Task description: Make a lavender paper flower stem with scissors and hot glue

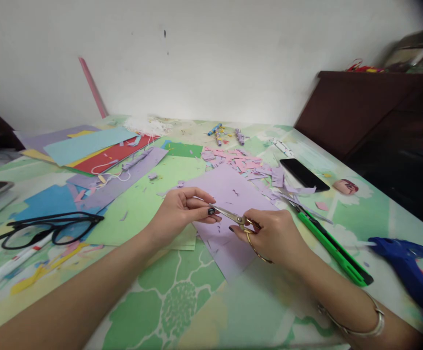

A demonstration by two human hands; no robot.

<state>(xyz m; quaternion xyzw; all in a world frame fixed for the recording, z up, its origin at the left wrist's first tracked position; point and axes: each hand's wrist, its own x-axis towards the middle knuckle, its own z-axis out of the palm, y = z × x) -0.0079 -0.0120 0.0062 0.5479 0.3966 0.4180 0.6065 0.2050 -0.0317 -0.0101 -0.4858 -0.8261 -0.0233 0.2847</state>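
Small metal scissors [237,219] with gold handles are held by my right hand [275,236], thumb and fingers at the loops. Their blades point left, and the tips meet the fingertips of my left hand [187,209]. My left hand is pinched; whatever lies between its thumb and fingers is too small to make out. Both hands are above a lilac paper sheet [229,253] with small scraps on it. Beneath and left of it lies a light green sheet [142,194]. Pink and lilac paper clippings [233,158] are piled behind the lilac sheet.
Black glasses [53,228] and coloured sheets [91,146] lie at the left. On the right are a black phone [304,174], a green cutter [335,248], a blue glue gun [406,262] and a small roundish object [345,186]. White string [146,125] is heaped near the wall.
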